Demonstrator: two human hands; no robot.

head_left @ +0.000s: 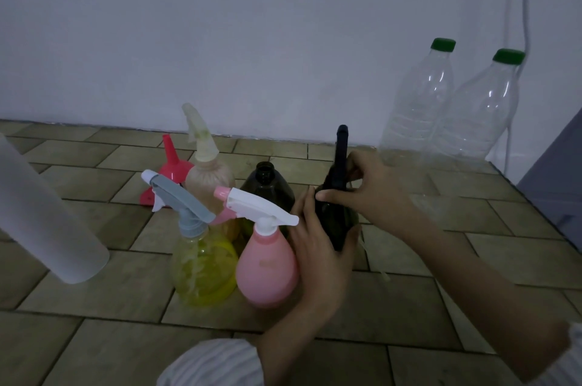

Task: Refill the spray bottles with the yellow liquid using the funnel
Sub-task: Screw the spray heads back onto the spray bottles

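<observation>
While my left hand wrapped its fingers round the smooth, rounded belly of the dark spray bottle, my right hand pinched its black trigger head. It stood on the matte tiled counter, touching the glossy pink spray bottle. Beside that sat a translucent yellow spray bottle with a grey trigger. Behind them stood an uncapped dark bottle, a cloudy spray bottle and the red plastic funnel, mouth down. Two clear ribbed green-capped bottles lined the wall.
</observation>
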